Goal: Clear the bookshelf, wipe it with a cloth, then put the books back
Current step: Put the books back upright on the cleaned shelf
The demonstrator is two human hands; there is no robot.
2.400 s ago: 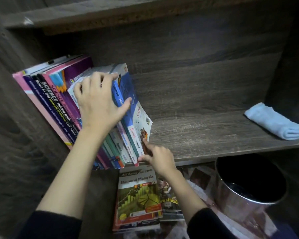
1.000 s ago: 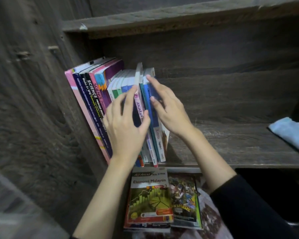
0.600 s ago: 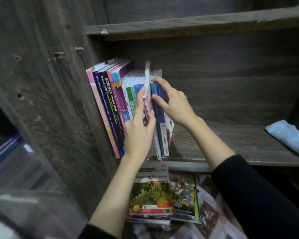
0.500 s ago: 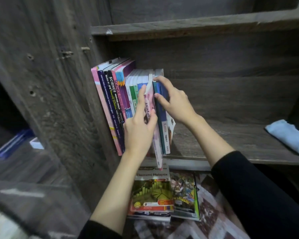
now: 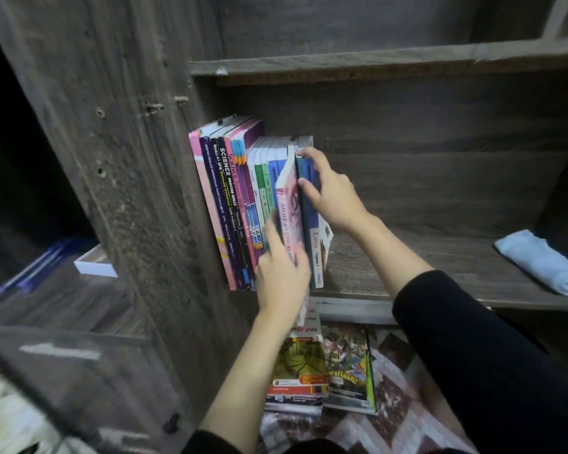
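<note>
The bookshelf (image 5: 128, 158) is dark grained wood and fills most of the frame, its thick side panel standing in the left half. One shelf board (image 5: 423, 267) runs from frame centre to the right edge.

A row of books (image 5: 230, 198) stands upright at the left end of this board, against the side panel, spines facing out.

Two floor books (image 5: 322, 368) lie flat side by side below the board, lower centre of the frame, covers up.

A folded light blue cloth (image 5: 545, 263) lies on the board at the right edge of the frame, well apart from the row.

The right hand (image 5: 335, 194), centre frame, hooks its fingers over the spine edge of the blue book (image 5: 312, 237), the last in the row; the thumb is hidden.

The left hand (image 5: 282, 280), motion-blurred, grips the lower part of the pink book (image 5: 291, 204). This book is tilted between the row and the blue book, its lower end projecting past the front edge of the board.
</note>
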